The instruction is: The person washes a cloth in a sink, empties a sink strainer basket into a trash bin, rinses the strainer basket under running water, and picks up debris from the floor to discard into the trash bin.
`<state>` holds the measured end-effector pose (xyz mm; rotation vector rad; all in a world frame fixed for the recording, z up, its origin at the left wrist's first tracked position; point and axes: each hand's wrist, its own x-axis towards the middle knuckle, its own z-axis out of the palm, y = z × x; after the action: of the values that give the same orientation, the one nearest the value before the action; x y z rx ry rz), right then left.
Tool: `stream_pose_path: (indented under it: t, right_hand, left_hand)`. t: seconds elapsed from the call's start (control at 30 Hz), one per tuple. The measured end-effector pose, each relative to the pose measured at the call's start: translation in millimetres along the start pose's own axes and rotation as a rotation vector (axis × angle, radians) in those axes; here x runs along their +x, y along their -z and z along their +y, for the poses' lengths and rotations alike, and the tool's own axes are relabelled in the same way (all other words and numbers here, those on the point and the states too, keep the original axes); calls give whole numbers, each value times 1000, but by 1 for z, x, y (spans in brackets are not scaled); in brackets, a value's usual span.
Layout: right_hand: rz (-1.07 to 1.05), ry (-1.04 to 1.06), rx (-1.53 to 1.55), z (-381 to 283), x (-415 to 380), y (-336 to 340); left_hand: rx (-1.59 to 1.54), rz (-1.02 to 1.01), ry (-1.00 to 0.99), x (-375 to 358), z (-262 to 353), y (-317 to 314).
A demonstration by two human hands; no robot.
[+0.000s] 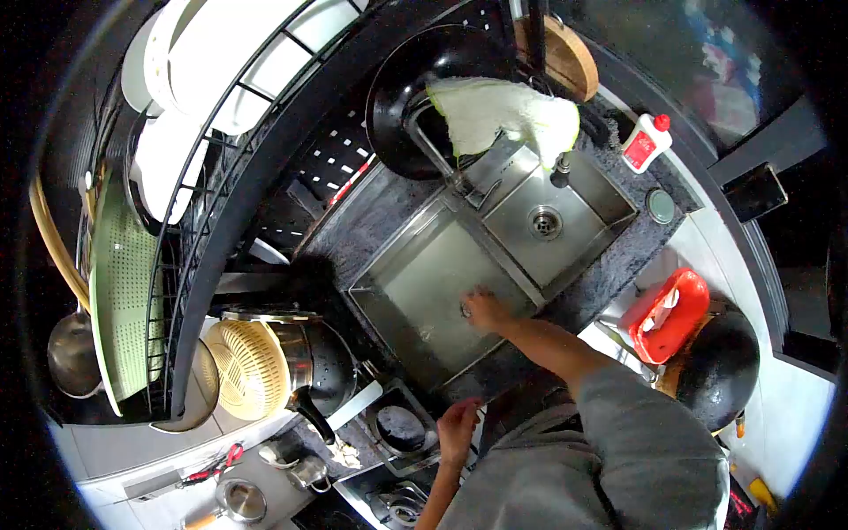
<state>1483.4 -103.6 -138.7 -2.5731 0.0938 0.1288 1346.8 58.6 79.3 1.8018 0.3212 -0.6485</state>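
Water stands in the larger basin of the steel sink (pixel 415 265). My right hand (pixel 484 312) reaches down into this basin, at its drain, with the fingertips at or under the water. Its fingers are bent and what they hold, if anything, is hidden. Near the front edge of the counter, beside the sink, is my left hand (pixel 459 430). Its fingers are curled together, and I cannot make out anything in them. The smaller basin (pixel 558 221) shows its drain strainer (pixel 544 223). A faucet (pixel 433 150) rises behind the sink.
A pale cloth (pixel 503 110) hangs by the faucet, in front of a black wok (pixel 397 97). A white bottle with a red cap (pixel 647 143) stands at the right. A black dish rack (pixel 256 141) curves along the left. Below right is a red container (pixel 676 327).
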Motion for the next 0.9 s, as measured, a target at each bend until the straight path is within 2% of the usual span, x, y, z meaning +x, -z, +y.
stream_pose_path:
  t: [0.03,0.07,0.1,0.17,0.2,0.27,0.3,0.37,0.4,0.43,0.5,0.53,0.6,0.63,0.7,0.73,0.77,0.83,0.9]
  right_hand:
    - [-99,108,171,0,6,9]
    - [-150,163,255,-2,10,15]
    - [-206,214,341,-6,15,26]
    - [-34,152,584,-30,13,89]
    - [-44,156,579,-37,11,128]
    - [-374,-73,1224,-46,10,194]
    - [-385,-74,1218,-41,15,202]
    - [-432,69,1387,-32,19,209]
    - [-199,230,818,-27,21,181]
    - [-219,236,819,-17,18,143]
    - [88,326,-244,-6,2,82]
    - [117,334,-247,-9,14,96]
    - [124,194,27,-8,-2,117]
    - [104,175,30,-3,-16,118]
    - [211,119,592,20,-2,131]
    - [149,-35,861,35,-2,130]
    - [160,-49,866,56,0,123]
    - [298,-213,1064,112,8,100]
    - [442,-152,576,166,13,99]
  left_hand:
    - [75,-24,-94,3,-6,-1]
    - [-6,1,7,7,-11,-4]
    - [-13,1,10,10,-12,-7]
    - [13,-53,-92,17,-8,-10]
    - [-60,-76,-14,18,-5,-13]
    - [-15,-87,-32,20,0,-18]
    - [39,-103,-56,21,3,-22]
    - [47,-101,-45,21,6,-31]
    - [62,-104,-40,20,8,-36]
    - [74,-104,-33,18,10,-42]
    - [21,-134,18,11,10,-46]
    - [-117,-137,51,18,10,-50]
    - [23,-151,-12,18,16,-57]
    - [23,-162,12,6,17,-58]
    - [55,-78,74,23,27,-67]
    - [8,-92,101,23,31,-70]
    - [21,-103,105,24,31,-70]
    - [50,-45,54,28,30,-71]
    - [53,-40,83,30,37,-75]
